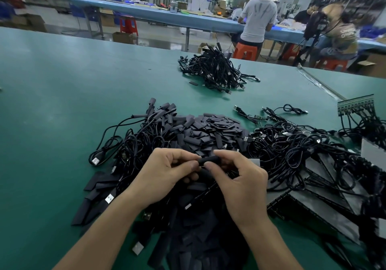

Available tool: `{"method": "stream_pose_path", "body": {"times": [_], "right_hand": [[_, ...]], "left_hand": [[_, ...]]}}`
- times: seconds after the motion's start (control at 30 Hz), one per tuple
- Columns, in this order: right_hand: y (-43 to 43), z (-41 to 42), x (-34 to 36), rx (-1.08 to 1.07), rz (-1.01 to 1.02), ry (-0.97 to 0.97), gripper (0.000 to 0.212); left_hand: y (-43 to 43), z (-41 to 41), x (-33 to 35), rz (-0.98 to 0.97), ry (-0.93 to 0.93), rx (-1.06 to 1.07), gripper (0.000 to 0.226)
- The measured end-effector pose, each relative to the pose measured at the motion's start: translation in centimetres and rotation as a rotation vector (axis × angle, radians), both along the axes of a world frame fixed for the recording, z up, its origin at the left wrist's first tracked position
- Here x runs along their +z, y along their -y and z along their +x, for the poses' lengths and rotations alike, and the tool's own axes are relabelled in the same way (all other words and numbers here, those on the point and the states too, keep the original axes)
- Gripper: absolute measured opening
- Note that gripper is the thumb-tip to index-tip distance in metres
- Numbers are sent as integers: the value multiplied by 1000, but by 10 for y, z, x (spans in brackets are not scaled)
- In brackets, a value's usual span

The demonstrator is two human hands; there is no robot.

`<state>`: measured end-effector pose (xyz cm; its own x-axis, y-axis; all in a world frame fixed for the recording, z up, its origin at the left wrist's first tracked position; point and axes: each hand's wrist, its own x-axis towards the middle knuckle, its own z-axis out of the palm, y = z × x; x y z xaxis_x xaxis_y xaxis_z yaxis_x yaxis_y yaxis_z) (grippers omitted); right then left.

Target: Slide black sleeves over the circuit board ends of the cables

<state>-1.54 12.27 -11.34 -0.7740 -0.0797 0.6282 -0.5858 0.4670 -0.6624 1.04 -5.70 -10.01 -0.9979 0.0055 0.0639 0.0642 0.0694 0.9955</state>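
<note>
My left hand [167,173] and my right hand [240,177] meet above a big heap of flat black sleeves [211,131]. Between them is one black sleeve [208,159], held level; my right thumb and fingers pinch its right part, and my left thumb and fingers pinch its left end. Whatever sits inside the sleeve is hidden. Black USB cables [133,142] with sleeved ends lie tangled to the left of the heap. More cables [292,144] lie tangled to the right, some with bare circuit board ends [260,116].
A further pile of black cables [215,71] lies farther back on the green table [62,94]. Strips of joined circuit boards [355,104] and dark panels [313,203] lie at the right. People sit at a blue bench beyond the table's far edge.
</note>
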Motion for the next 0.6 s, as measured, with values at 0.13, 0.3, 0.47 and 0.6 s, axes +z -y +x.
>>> {"method": "stream_pose_path", "body": {"times": [0.13,0.3,0.47,0.6], "right_hand": [[9,5,-1,-36,-165,28,35],[11,5,-5,-51,-215,71,28],[13,5,-9,-53,-173,100,33],[16,8,-9,-56,-132,106,36]], "left_hand": [[-1,-1,1,99,-10,47,23],[-1,0,0,157,-3,93,27],[-3,-1,-1,136,4,131,31],[-4,0,0,99,-7,134,32]]}}
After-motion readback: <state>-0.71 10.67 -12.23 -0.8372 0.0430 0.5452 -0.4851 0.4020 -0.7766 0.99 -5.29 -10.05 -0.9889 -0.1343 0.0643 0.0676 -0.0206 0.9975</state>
